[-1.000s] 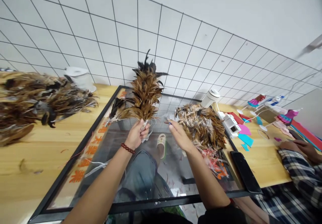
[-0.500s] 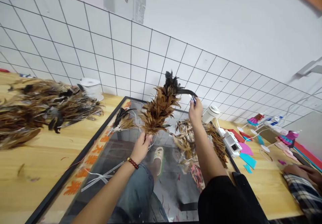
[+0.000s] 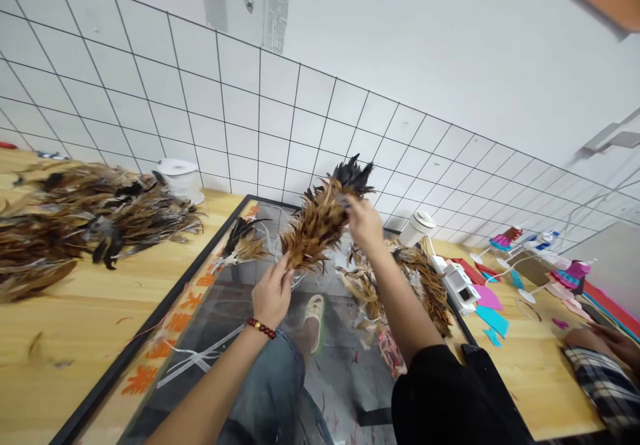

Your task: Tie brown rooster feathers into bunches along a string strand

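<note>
Brown feathers with a black tip form a thick feather bundle (image 3: 316,228), tilted up to the right over the glass panel (image 3: 220,311). My left hand (image 3: 273,291) is closed round its lower end. At the upper right side of the bundle is my right hand (image 3: 365,223), its fingers bent against the feathers and blurred; what they pinch, if anything, cannot be made out. A small tuft of black and tan feathers (image 3: 245,243) lies left of the bundle. Below my right forearm spreads a pile of tan feathers (image 3: 367,285).
Many loose feathers (image 3: 110,211) and a white spool (image 3: 180,179) occupy the left table. White strips (image 3: 200,357) lie on the glass. To the right are a white cup (image 3: 418,227), a power strip (image 3: 459,287), coloured pieces (image 3: 493,319) and another person's sleeve (image 3: 597,371). A wire grid stands behind.
My right hand has moved left and slightly down, onto the bundle. The long dark feather that curved between it and the bundle no longer shows. The bundle's tip has shifted right.
</note>
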The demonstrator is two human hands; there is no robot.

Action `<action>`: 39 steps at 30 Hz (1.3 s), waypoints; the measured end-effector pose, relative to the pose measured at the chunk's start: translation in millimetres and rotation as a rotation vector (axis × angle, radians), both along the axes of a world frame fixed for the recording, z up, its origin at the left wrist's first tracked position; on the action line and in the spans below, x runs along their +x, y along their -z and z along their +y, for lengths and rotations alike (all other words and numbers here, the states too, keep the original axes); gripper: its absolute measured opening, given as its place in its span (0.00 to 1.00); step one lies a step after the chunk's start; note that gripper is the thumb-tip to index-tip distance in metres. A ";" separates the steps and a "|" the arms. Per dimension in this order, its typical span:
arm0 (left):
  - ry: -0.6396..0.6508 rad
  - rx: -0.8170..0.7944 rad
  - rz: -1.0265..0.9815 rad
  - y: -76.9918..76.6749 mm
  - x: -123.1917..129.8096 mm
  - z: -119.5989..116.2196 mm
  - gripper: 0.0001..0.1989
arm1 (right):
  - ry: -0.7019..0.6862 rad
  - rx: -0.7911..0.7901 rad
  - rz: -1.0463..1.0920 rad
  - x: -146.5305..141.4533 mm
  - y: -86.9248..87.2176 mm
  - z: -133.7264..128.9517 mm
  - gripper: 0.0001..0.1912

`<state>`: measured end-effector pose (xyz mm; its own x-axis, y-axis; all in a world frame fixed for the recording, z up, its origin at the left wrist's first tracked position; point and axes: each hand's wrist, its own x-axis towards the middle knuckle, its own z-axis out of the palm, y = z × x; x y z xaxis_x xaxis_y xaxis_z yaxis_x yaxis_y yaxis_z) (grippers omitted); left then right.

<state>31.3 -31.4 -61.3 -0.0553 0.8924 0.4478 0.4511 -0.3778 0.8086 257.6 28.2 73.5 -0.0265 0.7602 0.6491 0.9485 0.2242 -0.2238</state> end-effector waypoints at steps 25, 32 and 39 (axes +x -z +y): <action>-0.105 -0.080 0.131 10.5 0.6 8.0 0.32 | -0.113 0.197 0.136 -16.6 20.6 -76.9 0.22; -0.004 -0.137 -0.166 15.2 3.5 12.1 0.20 | -0.101 -0.136 -0.136 -47.3 70.0 -52.6 0.22; 0.358 -0.603 -0.874 6.4 5.6 17.8 0.21 | 0.184 0.304 0.429 41.6 -7.3 -37.0 0.21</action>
